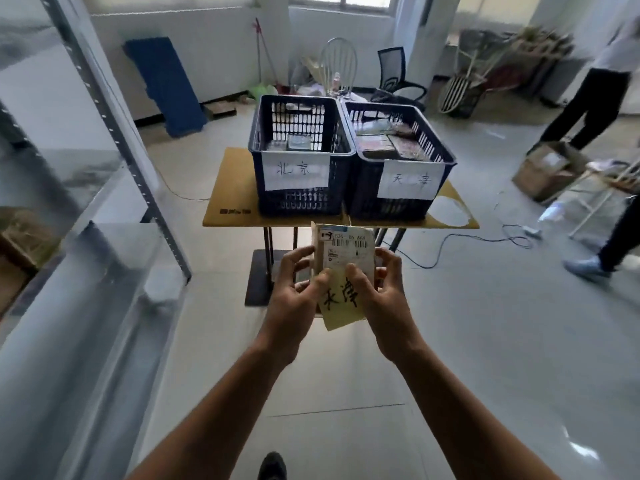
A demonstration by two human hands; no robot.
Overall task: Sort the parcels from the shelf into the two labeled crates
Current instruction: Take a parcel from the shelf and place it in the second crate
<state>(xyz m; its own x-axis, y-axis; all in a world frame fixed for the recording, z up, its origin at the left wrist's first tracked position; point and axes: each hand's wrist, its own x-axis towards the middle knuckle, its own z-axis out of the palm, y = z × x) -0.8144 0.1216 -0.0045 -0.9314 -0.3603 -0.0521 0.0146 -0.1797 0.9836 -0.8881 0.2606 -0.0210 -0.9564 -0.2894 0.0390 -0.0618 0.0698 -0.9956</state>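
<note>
I hold a small flat parcel upright in front of me, below the table's near edge. It bears a white shipping label and a yellow note with black handwritten characters. My left hand grips its left edge, thumb on the front. My right hand grips its right edge, thumb on the yellow note. Two dark blue crates stand side by side on a small wooden table. The left crate and the right crate each carry a white handwritten paper label and hold parcels.
A grey metal shelf runs along my left side. A person stands at the far right near a cardboard box. A cable trails on the floor right of the table. Chairs and clutter stand behind the crates.
</note>
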